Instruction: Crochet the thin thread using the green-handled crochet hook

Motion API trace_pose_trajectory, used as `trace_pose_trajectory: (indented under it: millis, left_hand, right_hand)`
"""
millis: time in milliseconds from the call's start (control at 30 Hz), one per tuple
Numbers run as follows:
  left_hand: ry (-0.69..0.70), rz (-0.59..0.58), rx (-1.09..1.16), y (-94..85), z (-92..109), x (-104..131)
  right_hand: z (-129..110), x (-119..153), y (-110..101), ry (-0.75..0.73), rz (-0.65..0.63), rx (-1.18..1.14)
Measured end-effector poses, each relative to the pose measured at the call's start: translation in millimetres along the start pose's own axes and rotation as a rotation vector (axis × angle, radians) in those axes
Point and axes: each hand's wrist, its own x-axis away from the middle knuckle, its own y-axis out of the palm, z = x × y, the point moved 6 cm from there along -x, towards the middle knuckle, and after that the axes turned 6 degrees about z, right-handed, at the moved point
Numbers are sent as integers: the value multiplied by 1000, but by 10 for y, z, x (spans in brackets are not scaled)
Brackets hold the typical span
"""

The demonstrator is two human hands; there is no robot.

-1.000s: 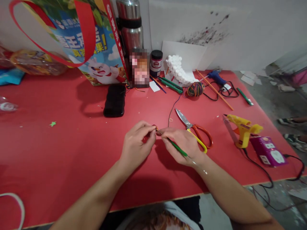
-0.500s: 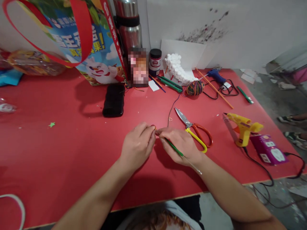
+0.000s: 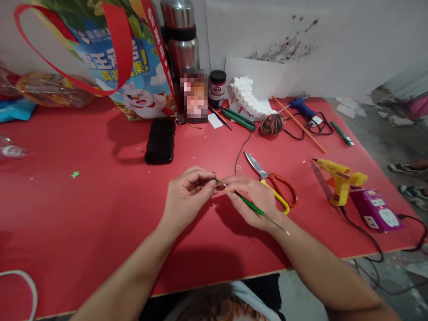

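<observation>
Between thumb and fingers, my left hand (image 3: 189, 196) pinches a tiny multicoloured yarn piece (image 3: 216, 177). My right hand (image 3: 254, 200) is closed around a thin hook with a green handle (image 3: 249, 203); its metal tip meets the yarn piece, and its other end sticks out over my right wrist. A dark strand of yarn (image 3: 241, 149) runs from my right fingers up to a multicoloured yarn ball (image 3: 273, 124). Scissors (image 3: 267, 174) with red and yellow handles lie just beyond my right hand.
On the red table (image 3: 83, 223) are a black case (image 3: 159, 141), a yellow glue gun (image 3: 341, 178), a purple box (image 3: 376, 209), a green cutter (image 3: 237, 118) and a blue glue gun (image 3: 302, 107). A large bag (image 3: 133, 67), flask (image 3: 182, 44) and jar (image 3: 217, 88) stand behind.
My left fingers have loosened and spread a little around the yarn piece. The hook has swung slightly, its rear end now further right and higher.
</observation>
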Motion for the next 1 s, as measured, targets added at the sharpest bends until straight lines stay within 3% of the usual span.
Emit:
trace_pose_trajectory:
  millis: [200,367,467,567,867,1000]
  left_hand:
    - [-151,-3,169,-8,-153,14]
    - [-129,-8,190,4,-127,23]
    - [-100,-26,155,28,-58,27]
    - [-74,-41,116,38,5,32]
    - [229,-26,-149,2,124,46]
    - [436,-5,-343,26,223,79]
  right_hand:
    - [44,14,18,39,-2,-62]
    - [97,35,-26,209,66,-259]
    - [80,18,-69,223,135,-399]
    - [68,-3,-76,215,124,-479]
    - [77,-3,-72,212,101,-503]
    - [41,-23,-100,233,76,-377]
